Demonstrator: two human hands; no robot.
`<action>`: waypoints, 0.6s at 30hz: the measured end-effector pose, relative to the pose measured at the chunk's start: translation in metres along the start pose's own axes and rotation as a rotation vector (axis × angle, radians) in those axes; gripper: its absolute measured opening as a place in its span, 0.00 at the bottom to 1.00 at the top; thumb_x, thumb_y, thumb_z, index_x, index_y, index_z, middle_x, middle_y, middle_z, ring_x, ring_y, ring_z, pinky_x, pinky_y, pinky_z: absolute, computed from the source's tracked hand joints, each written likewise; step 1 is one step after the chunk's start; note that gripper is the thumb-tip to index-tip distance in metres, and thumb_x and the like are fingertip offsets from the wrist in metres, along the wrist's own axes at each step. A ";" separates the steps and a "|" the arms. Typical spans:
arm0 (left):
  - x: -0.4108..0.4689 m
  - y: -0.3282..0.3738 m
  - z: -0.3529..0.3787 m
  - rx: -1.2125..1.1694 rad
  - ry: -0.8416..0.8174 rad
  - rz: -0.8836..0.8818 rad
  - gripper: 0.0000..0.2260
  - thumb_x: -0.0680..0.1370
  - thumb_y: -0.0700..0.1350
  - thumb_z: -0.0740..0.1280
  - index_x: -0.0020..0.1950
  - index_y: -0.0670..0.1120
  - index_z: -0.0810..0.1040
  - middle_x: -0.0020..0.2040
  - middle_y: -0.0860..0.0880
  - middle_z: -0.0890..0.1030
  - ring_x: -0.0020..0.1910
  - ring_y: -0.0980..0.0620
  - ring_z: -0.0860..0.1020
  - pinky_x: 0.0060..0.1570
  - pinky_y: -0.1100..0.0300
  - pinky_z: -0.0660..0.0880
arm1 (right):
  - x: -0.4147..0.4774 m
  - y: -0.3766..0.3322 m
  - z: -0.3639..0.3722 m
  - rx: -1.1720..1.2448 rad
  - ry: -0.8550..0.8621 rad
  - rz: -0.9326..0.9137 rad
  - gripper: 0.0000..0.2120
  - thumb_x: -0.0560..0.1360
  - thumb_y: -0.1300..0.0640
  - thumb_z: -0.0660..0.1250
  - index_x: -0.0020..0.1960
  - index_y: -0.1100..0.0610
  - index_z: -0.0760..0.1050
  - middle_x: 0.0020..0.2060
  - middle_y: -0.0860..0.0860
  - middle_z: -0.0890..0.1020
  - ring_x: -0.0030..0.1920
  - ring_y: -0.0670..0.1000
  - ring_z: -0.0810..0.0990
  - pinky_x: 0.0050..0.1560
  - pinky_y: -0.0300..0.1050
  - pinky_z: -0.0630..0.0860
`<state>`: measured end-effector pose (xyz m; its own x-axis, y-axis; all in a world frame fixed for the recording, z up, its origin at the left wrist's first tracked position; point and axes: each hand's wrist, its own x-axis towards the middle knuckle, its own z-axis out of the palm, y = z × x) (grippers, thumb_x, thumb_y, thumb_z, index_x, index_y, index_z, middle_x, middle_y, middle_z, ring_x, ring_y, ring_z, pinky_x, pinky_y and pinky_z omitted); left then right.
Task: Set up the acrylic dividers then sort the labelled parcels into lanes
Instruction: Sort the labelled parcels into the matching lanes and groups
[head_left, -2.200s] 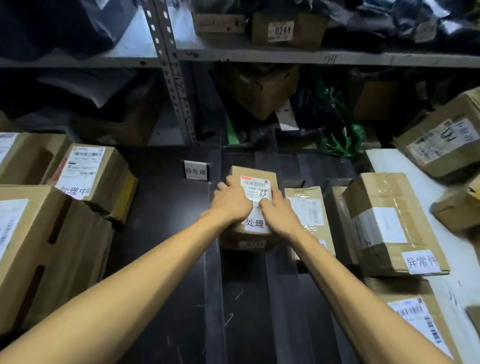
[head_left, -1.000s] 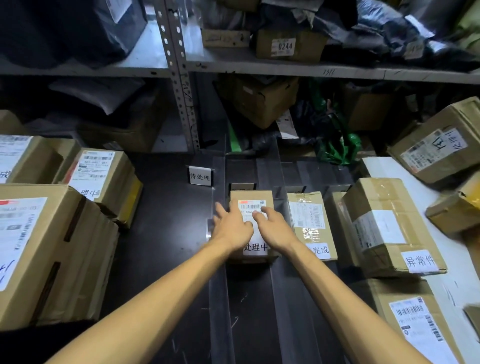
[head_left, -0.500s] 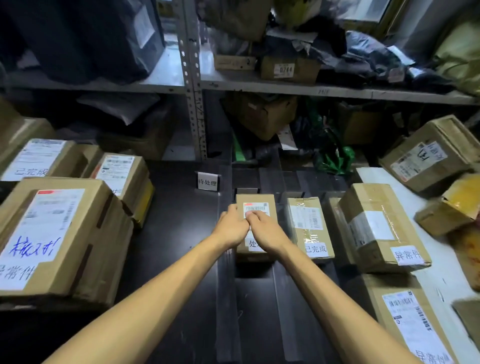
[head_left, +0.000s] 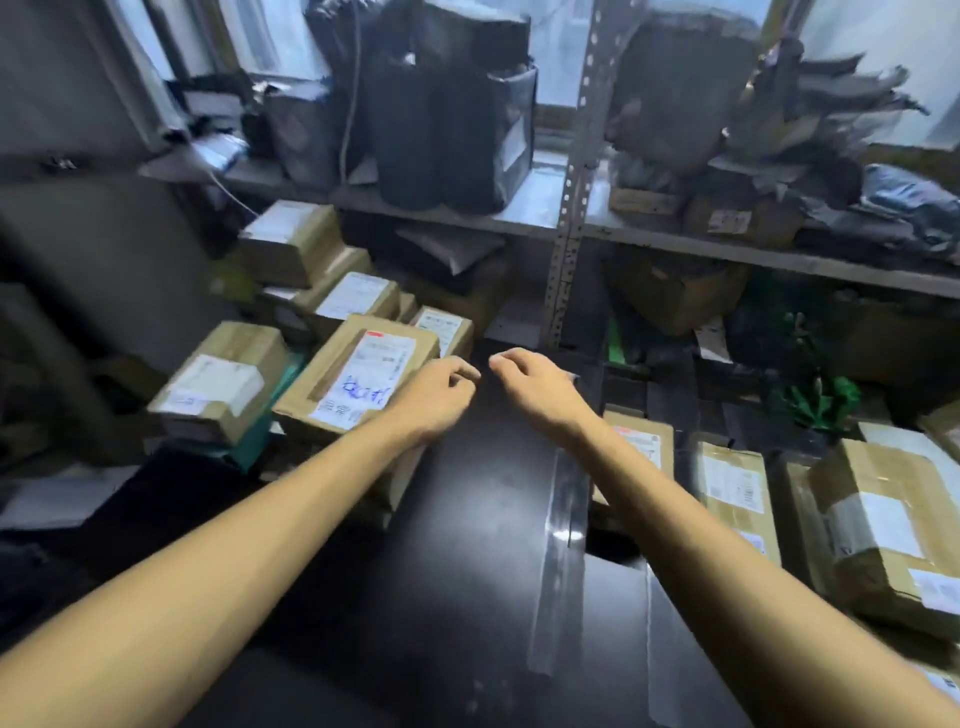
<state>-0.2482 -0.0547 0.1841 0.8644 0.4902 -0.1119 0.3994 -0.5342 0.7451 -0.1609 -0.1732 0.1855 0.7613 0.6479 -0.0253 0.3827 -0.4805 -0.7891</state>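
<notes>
Both hands hover above the dark tabletop (head_left: 467, 545), left hand (head_left: 436, 395) near right hand (head_left: 535, 389), each grip loosely curled and empty. Labelled parcels (head_left: 732, 493) lie right of the clear divider (head_left: 561, 545); a blue-marked parcel (head_left: 358, 379) sits left.

Surface: dark table (head_left: 467, 571) | left of the left hand (head_left: 441, 395): cardboard boxes (head_left: 218, 384) lay clustered, blue-inked box (head_left: 358, 379) just beside it | below the right hand (head_left: 535, 389): clear divider (head_left: 561, 545) stood lengthwise | right of that hand: three taped parcels (head_left: 732, 493) lay side by side
</notes>
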 end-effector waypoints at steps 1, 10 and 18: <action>-0.002 -0.004 -0.017 -0.012 0.032 0.011 0.13 0.79 0.38 0.60 0.58 0.46 0.81 0.52 0.45 0.82 0.47 0.51 0.77 0.46 0.62 0.70 | 0.004 -0.014 0.005 -0.016 -0.008 -0.024 0.16 0.82 0.52 0.58 0.56 0.60 0.80 0.56 0.55 0.83 0.57 0.53 0.78 0.48 0.42 0.67; 0.002 -0.077 -0.175 -0.035 0.225 0.042 0.10 0.79 0.37 0.61 0.50 0.47 0.82 0.51 0.45 0.84 0.54 0.42 0.80 0.59 0.50 0.76 | 0.053 -0.132 0.077 -0.096 -0.063 -0.145 0.15 0.81 0.51 0.58 0.49 0.62 0.77 0.49 0.54 0.83 0.53 0.55 0.79 0.50 0.46 0.71; 0.059 -0.146 -0.236 -0.271 0.238 -0.037 0.12 0.81 0.35 0.58 0.53 0.40 0.81 0.46 0.46 0.81 0.39 0.56 0.77 0.34 0.73 0.72 | 0.125 -0.169 0.154 -0.081 -0.055 -0.113 0.08 0.79 0.53 0.61 0.47 0.52 0.78 0.47 0.49 0.82 0.52 0.51 0.78 0.50 0.43 0.70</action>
<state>-0.3280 0.2146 0.2241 0.7425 0.6698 -0.0098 0.3064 -0.3265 0.8942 -0.2112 0.0805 0.2213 0.6823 0.7307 0.0255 0.5068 -0.4475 -0.7368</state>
